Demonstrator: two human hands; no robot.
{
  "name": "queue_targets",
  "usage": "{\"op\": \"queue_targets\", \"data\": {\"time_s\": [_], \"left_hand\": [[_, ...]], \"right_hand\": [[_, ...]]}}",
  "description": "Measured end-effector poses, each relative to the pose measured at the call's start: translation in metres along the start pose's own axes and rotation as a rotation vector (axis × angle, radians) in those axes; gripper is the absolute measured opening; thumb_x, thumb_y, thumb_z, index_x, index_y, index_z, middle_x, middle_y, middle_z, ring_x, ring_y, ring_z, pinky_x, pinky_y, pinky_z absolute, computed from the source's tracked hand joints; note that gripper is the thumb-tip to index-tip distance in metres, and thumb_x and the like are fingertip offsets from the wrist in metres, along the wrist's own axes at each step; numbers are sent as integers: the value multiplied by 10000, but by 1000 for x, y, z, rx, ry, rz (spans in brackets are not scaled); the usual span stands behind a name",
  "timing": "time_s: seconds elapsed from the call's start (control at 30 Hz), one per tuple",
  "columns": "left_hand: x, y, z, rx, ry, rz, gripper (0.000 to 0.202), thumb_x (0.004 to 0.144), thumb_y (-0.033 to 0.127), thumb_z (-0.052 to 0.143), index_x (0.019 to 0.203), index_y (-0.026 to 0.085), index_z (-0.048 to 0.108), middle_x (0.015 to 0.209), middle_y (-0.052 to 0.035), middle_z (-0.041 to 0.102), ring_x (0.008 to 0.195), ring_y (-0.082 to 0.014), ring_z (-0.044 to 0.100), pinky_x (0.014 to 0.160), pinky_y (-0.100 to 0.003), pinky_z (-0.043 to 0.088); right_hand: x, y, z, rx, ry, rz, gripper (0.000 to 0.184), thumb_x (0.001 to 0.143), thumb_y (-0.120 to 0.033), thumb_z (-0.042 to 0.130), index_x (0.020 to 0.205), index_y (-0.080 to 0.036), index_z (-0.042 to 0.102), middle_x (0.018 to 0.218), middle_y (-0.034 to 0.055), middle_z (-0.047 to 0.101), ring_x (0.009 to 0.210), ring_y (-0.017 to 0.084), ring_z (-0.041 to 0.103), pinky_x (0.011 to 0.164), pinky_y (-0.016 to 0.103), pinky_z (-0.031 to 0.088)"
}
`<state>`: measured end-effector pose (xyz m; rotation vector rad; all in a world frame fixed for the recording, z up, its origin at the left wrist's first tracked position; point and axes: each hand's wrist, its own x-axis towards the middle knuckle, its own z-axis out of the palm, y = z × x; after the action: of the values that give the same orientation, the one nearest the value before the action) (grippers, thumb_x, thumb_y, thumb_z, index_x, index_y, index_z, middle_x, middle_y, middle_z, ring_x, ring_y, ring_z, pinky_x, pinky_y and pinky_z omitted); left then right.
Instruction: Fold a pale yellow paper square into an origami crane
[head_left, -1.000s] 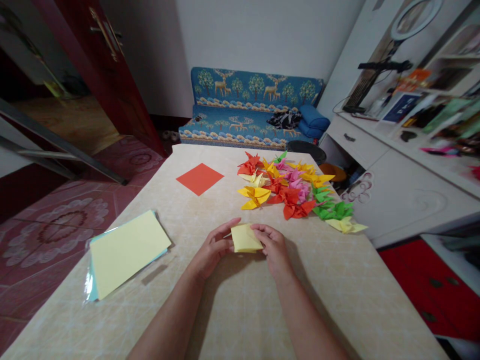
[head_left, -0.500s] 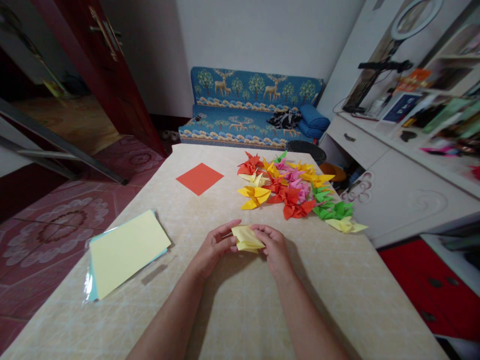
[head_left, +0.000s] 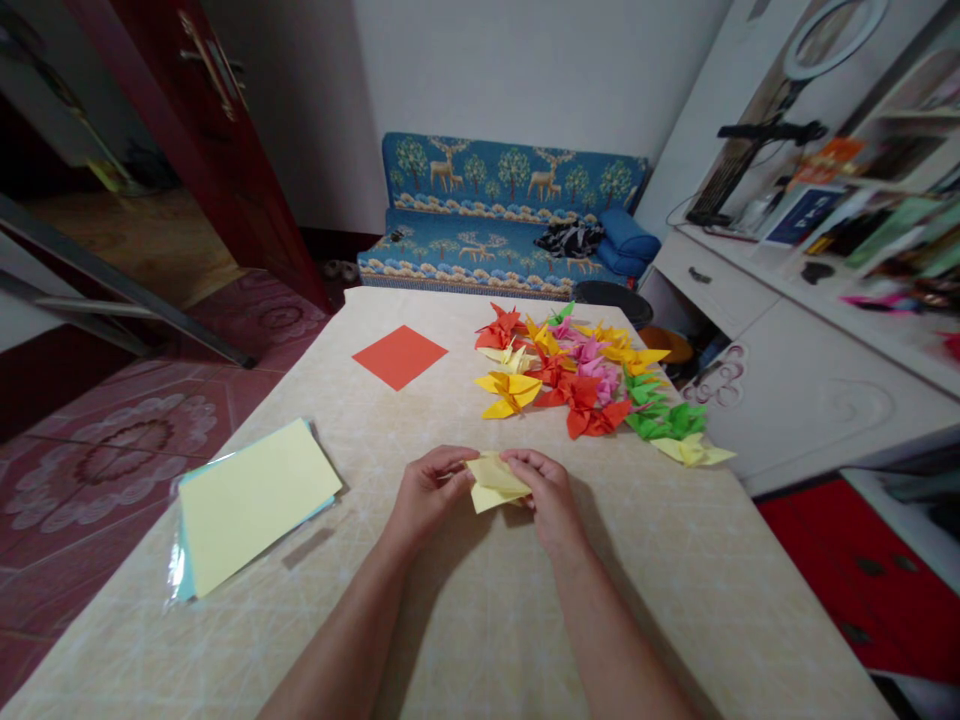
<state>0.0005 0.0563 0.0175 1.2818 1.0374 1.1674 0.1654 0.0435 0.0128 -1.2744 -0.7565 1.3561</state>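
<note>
A folded piece of yellow paper [head_left: 496,482] is held just above the table between both hands. My left hand [head_left: 429,490] pinches its left edge between thumb and fingers. On the other side, my right hand [head_left: 549,492] grips the right edge, the thumb on the near side and some fingers hidden behind the paper. The folded layers stand slightly apart at the front. Beyond the hands lies a heap of folded paper cranes [head_left: 581,400] in red, yellow, orange, pink and green. A flat red paper square [head_left: 400,357] rests farther left.
A stack of pale yellow paper [head_left: 259,500] with blue sheets beneath sits in clear plastic at the left of the table [head_left: 480,620]. Past the far edge stands a blue patterned sofa [head_left: 480,235]. A cluttered white cabinet [head_left: 817,370] is on the right.
The left fingers have closed in on the paper's upper left corner, from a looser, more spread hold. The paper's front layer now hangs lower and opens outward. The right hand stays put.
</note>
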Motion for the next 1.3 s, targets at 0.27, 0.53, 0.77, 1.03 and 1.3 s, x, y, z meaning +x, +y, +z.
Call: {"op": "queue_targets", "data": {"time_s": [0.27, 0.53, 0.77, 1.03, 1.3], "left_hand": [[-3, 1, -2, 280, 151, 150, 135, 711, 248, 663, 802, 183, 738, 805, -65, 673, 654, -150, 590, 570, -225, 447], [-9, -6, 8, 218, 241, 120, 172, 717, 318, 682, 808, 176, 715, 790, -57, 684, 636, -153, 604, 604, -245, 475], [-15, -11, 14, 0, 201, -63, 200, 688, 288, 710, 812, 133, 682, 745, -59, 696, 667, -167, 639, 635, -251, 502], [-53, -13, -4, 605, -37, 138, 174, 814, 229, 569, 865, 145, 711, 801, -81, 663, 663, -150, 605, 583, -246, 484], [-74, -10, -18, 1022, -229, 499, 305, 839, 139, 510, 1113, 182, 637, 1394, -97, 441, 1288, -274, 369, 1021, -438, 403]], "right_hand": [[2, -1, -3, -113, 94, -310, 237, 732, -310, 614, 909, -167, 680, 980, 84, 658, 854, 208, 609, 706, 303, 486], [-8, -3, 8, -501, -3, -834, 347, 733, -62, 548, 1009, -236, 664, 1090, 73, 565, 1061, 205, 533, 929, 371, 428], [-1, -1, -2, -556, -48, -848, 219, 733, -45, 604, 822, -222, 697, 889, 39, 605, 885, 174, 582, 797, 310, 475], [-2, 13, -25, -726, -373, -721, 337, 716, 47, 555, 782, -240, 720, 799, 19, 615, 835, 159, 570, 742, 279, 468], [-19, 0, -29, -909, -431, -701, 254, 811, -62, 563, 897, -245, 716, 887, 39, 627, 904, 173, 557, 805, 323, 456]]}}
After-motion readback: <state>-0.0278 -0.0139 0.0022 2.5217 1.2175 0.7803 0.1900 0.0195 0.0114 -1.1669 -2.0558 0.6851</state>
